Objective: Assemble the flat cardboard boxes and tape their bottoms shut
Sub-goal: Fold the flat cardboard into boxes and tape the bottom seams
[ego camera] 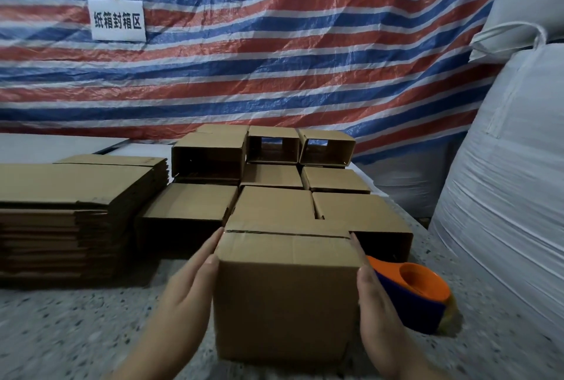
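Observation:
An assembled cardboard box (287, 294) stands on the speckled table (76, 334) right in front of me, its top flaps folded shut with a seam across. My left hand (186, 285) presses flat against its left side with straight fingers. My right hand (375, 297) presses flat against its right side. An orange and blue tape dispenser (418, 291) lies on the table just right of my right hand. A stack of flat cardboard boxes (70, 215) sits at the left.
Several assembled boxes (274, 178) are piled behind the one between my hands, some lying on their sides and open. Large white bulk bags (506, 196) stand at the right. A striped tarp (274, 44) with a white sign (117, 21) hangs behind.

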### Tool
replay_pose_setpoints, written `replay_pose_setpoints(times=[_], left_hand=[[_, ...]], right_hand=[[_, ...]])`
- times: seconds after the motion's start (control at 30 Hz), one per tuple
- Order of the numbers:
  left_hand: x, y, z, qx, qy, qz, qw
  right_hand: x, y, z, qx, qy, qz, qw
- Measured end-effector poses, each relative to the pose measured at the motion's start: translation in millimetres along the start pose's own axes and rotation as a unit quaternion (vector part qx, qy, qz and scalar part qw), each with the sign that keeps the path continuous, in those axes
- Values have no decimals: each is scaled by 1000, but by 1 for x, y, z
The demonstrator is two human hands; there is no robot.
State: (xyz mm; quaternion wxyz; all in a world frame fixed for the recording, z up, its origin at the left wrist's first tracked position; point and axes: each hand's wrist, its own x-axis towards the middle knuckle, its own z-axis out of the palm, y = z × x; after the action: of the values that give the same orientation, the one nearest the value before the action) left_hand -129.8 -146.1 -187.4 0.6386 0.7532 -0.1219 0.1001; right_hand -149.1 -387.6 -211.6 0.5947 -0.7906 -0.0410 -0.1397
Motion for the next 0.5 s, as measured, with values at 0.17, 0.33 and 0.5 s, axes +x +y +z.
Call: replay_pose_setpoints(times=[0.17,0.33,0.5], left_hand=[[10,17,-15,-55,2,-29,998],[31,22,-16,25,2,-150,988],[39,-6,0,66,14,-235,970]], right_hand=[[10,-33,-5,-6,34,24,999],[48,-44,-16,-59,54,171,982],[64,-11,-3,-104,11,277,955]])
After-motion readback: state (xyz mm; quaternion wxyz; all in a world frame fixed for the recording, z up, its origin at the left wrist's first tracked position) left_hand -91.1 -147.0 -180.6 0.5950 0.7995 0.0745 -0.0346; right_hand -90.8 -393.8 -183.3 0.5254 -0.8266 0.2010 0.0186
